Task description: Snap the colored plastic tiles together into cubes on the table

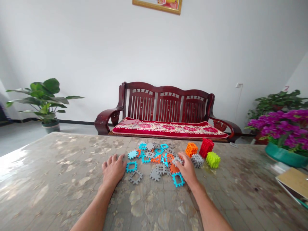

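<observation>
1. The loose interlocking pieces lie scattered and overlapping at the centre of the frame, between the hands.
2. The left hand is palm down with fingers slightly spread, holding nothing visible, just beside a blue frame piece. A sweep rightward could push that piece under others.
3. The right hand has its fingers curled over the pile's right edge; whether it grips a piece, I cannot tell. Sliding outward, it might knock the grey stack just beside it.
4. The red stack, right of centre, looks tall enough to topple if bumped.
5. The table has a glossy, patterned top, so light pieces may skid.
6. Behind stands a dark red wooden bench against a white wall; a potted plant is at left, purple flowers at right.
</observation>
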Available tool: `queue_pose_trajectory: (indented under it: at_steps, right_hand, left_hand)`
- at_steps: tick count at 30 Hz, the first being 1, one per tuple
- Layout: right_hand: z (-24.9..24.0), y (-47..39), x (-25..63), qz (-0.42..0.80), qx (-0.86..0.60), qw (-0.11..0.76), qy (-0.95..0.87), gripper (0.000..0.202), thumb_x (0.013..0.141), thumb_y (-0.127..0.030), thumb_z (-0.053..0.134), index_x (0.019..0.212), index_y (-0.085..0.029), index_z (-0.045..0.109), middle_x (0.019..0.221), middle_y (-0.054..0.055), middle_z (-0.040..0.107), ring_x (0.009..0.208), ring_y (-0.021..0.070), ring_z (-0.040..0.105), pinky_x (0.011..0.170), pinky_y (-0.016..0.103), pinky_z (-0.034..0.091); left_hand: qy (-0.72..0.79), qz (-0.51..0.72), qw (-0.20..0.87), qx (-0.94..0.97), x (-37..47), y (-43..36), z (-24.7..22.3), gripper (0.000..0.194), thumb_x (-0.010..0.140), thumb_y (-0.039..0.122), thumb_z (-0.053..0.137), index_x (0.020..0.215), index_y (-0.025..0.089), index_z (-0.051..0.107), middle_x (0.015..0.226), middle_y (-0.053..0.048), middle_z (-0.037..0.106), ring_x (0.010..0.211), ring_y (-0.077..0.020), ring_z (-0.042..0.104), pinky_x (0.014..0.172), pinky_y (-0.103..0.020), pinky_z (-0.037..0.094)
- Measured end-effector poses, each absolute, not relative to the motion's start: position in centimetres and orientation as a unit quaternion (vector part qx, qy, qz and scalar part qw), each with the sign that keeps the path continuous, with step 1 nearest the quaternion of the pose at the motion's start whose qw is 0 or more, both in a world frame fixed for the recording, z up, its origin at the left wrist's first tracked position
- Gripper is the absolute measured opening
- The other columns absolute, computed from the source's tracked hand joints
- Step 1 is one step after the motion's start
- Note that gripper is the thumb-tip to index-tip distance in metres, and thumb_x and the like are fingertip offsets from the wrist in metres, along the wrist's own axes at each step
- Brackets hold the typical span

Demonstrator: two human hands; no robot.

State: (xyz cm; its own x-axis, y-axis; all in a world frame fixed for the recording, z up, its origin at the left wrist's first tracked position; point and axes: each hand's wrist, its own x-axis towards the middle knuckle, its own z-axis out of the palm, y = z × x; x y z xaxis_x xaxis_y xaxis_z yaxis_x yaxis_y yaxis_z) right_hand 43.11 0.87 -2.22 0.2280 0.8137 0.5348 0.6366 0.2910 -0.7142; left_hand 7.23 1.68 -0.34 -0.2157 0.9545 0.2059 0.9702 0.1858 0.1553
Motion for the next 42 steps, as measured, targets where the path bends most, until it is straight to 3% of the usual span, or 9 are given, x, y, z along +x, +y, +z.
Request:
queue_pose_trajectory:
  at_steps: [4, 8, 14, 19, 22, 27, 34, 42]
  right_hand:
    - [-1.7, 0.4, 42.3, 0.062, -0.593, 0.474, -0.648, 0.055, 0.066, -0.023, 0.062, 0.120, -0.017, 0.066, 0.135, 0.014, 0.060, 0.130, 0.0286, 0.052, 0.113, 0.047, 0.038]
    - [-1.8, 0.4, 42.0, 0.071, -0.587, 0.450, -0.669, 0.051, 0.072, -0.020, 0.056, 0.123, -0.018, 0.065, 0.132, 0.013, 0.063, 0.126, 0.0260, 0.056, 0.113, 0.046, 0.039]
    - [-1.0, -0.1, 42.0, 0.065, -0.586, 0.409, -0.697, 0.055, 0.077, -0.025, 0.058, 0.132, -0.019, 0.059, 0.138, 0.011, 0.060, 0.129, 0.0246, 0.054, 0.111, 0.043, 0.040]
    - [0.4, -1.4, 42.2, -0.016, -0.671, 0.317, -0.670, 0.055, 0.078, -0.041, 0.068, 0.128, -0.020, 0.064, 0.124, 0.012, 0.068, 0.114, 0.0316, 0.060, 0.098, 0.046, 0.045]
    - [0.7, -1.7, 42.3, -0.044, -0.690, 0.289, -0.661, 0.050, 0.078, -0.042, 0.068, 0.124, -0.021, 0.067, 0.119, 0.011, 0.071, 0.109, 0.0315, 0.062, 0.093, 0.044, 0.046]
    - [0.3, -1.5, 42.2, -0.057, -0.681, 0.283, -0.673, 0.034, 0.083, -0.042, 0.065, 0.111, -0.025, 0.073, 0.105, 0.008, 0.075, 0.097, 0.0266, 0.065, 0.088, 0.038, 0.046]
    - [0.8, -1.7, 42.2, -0.105, -0.672, 0.300, -0.669, 0.038, 0.087, -0.038, 0.061, 0.119, -0.019, 0.068, 0.113, 0.009, 0.073, 0.104, 0.0264, 0.063, 0.092, 0.037, 0.043]
    - [2.3, -1.8, 46.7, -0.211, -0.717, 0.365, -0.555, 0.038, 0.086, -0.044, 0.058, 0.111, -0.019, 0.071, 0.111, 0.010, 0.073, 0.099, 0.0288, 0.060, 0.088, 0.038, 0.040]
  left_hand:
    - [-0.770, -0.129, 0.034, -0.624, 7.2, 1.7, -0.4, 0.050, 0.095, 0.039, 0.035, 0.138, 0.028, 0.058, 0.146, -0.013, 0.052, 0.136, -0.0305, 0.041, 0.110, -0.049, 0.027]
    - [-0.769, -0.125, 0.037, -0.626, 7.2, 1.6, -0.4, 0.050, 0.094, 0.040, 0.035, 0.137, 0.028, 0.058, 0.146, -0.012, 0.052, 0.135, -0.0304, 0.042, 0.109, -0.049, 0.027]
    - [-0.767, -0.136, 0.038, -0.626, 7.2, 1.7, -0.5, 0.050, 0.094, 0.039, 0.035, 0.137, 0.028, 0.059, 0.144, -0.013, 0.054, 0.134, -0.0308, 0.042, 0.109, -0.049, 0.027]
    - [-0.769, -0.130, 0.041, -0.625, 7.3, 1.5, -0.2, 0.050, 0.094, 0.038, 0.034, 0.137, 0.028, 0.058, 0.144, -0.012, 0.054, 0.135, -0.0296, 0.042, 0.109, -0.047, 0.027]
    - [-0.770, -0.127, 0.037, -0.624, 7.4, 1.4, 0.0, 0.050, 0.094, 0.038, 0.034, 0.137, 0.028, 0.058, 0.144, -0.012, 0.053, 0.136, -0.0296, 0.042, 0.110, -0.047, 0.027]
    - [-0.769, -0.136, 0.034, -0.624, 7.3, 1.5, -0.2, 0.050, 0.094, 0.038, 0.036, 0.137, 0.027, 0.059, 0.144, -0.013, 0.054, 0.135, -0.0307, 0.042, 0.109, -0.049, 0.027]
    - [-0.769, -0.135, 0.040, -0.624, 7.5, 1.3, 0.0, 0.050, 0.095, 0.038, 0.034, 0.136, 0.027, 0.059, 0.144, -0.013, 0.054, 0.136, -0.0314, 0.041, 0.109, -0.049, 0.027]
    - [-0.772, -0.122, 0.030, -0.623, 7.3, 1.6, 0.0, 0.050, 0.096, 0.040, 0.033, 0.137, 0.028, 0.058, 0.146, -0.013, 0.053, 0.137, -0.0308, 0.042, 0.109, -0.049, 0.027]
